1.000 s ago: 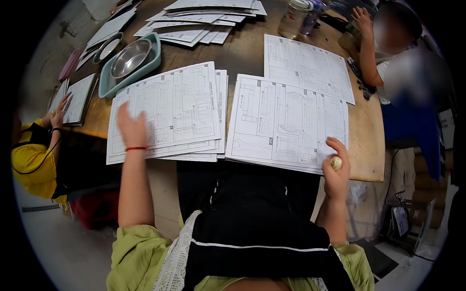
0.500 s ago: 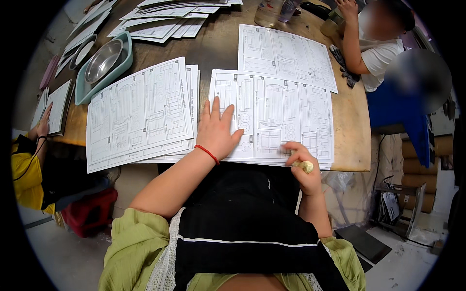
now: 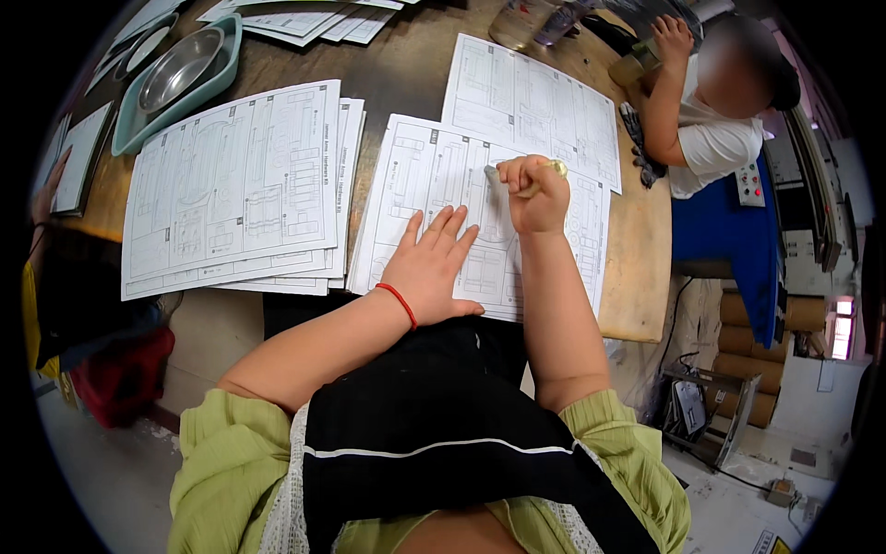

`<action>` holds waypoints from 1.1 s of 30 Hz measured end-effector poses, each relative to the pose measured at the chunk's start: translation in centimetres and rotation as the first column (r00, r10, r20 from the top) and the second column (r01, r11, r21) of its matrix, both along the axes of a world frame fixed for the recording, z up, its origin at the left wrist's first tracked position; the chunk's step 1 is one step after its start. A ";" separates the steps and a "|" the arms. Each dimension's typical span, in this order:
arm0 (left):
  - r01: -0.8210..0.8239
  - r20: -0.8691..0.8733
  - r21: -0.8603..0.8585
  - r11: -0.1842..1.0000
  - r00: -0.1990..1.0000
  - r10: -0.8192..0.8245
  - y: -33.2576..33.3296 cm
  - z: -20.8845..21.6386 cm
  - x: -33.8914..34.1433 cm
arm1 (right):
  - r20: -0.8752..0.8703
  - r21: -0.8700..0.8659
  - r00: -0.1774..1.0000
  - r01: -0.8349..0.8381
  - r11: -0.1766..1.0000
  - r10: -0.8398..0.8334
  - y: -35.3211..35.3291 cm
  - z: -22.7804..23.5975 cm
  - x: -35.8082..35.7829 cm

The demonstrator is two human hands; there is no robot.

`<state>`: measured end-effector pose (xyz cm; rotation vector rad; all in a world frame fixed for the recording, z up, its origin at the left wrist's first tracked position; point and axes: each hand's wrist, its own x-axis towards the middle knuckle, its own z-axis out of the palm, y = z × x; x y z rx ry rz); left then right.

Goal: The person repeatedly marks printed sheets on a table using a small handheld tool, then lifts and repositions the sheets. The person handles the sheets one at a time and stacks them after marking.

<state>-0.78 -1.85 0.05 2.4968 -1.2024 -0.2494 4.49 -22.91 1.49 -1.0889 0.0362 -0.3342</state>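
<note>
My left hand (image 3: 432, 263) lies flat with spread fingers on the near part of a printed sheet (image 3: 406, 185) in front of me. That sheet tops a stack covered in line drawings. My right hand (image 3: 538, 196) is closed round a short tool with a pale yellow end (image 3: 557, 168) and a dull grey tip (image 3: 491, 174). The tip is over the middle of the same sheet; whether it touches the paper I cannot tell. Another fanned stack of printed sheets (image 3: 235, 175) lies to the left, and a further printed sheet (image 3: 554, 102) lies behind the one under my hands.
A light green tray (image 3: 125, 138) holding a metal bowl (image 3: 182, 69) stands at the far left. More paper stacks (image 3: 309, 23) lie at the back. A co-worker (image 3: 697, 120) sits at the right, near dark gloves (image 3: 639, 152) and clear containers (image 3: 517, 23). Another person's hand (image 3: 51, 185) shows at the left edge.
My right hand has moved from the sheet's near right edge up and left over its middle, closing on the tool. The left hand has slid nearer me. The whole view has shifted slightly.
</note>
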 end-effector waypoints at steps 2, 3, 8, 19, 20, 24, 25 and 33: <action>0.003 0.004 -0.016 1.000 1.000 -0.003 0.0 0.0 -0.1 | 0.008 0.019 1.000 0.022 1.000 -0.022 -0.2 -0.9 1.7; 0.002 0.004 -0.018 1.000 1.000 -0.002 0.1 -0.2 -0.1 | 0.022 -0.003 0.999 0.032 0.999 -0.032 0.1 -1.0 2.3; 0.009 -0.012 -0.004 1.000 1.000 -0.009 0.1 -0.1 0.2 | 0.144 -0.086 0.989 0.050 0.995 -0.038 1.1 -2.4 3.3; -0.036 0.002 0.050 0.998 0.999 0.036 -0.2 -0.4 0.1 | 0.007 -0.429 0.998 -0.051 0.902 0.060 4.1 -1.6 -5.8; -0.036 -0.001 0.061 0.998 0.999 0.036 -0.3 -0.4 0.1 | 0.090 -0.476 0.993 -0.027 0.879 0.079 4.4 -1.9 -7.2; -0.064 -0.022 0.011 0.998 0.998 0.064 -0.3 -0.4 0.0 | 0.102 -0.507 0.992 -0.014 0.862 0.077 5.5 -1.7 -9.7; -0.066 -0.016 0.007 0.998 0.998 0.066 -0.2 -0.5 0.0 | 0.079 -0.515 0.994 -0.022 0.857 0.073 5.7 -1.7 -9.8; -0.068 -0.007 0.035 0.997 0.998 0.069 -0.4 -0.1 -0.1 | 0.145 -0.087 0.989 0.031 0.996 -0.018 3.8 -2.2 -9.9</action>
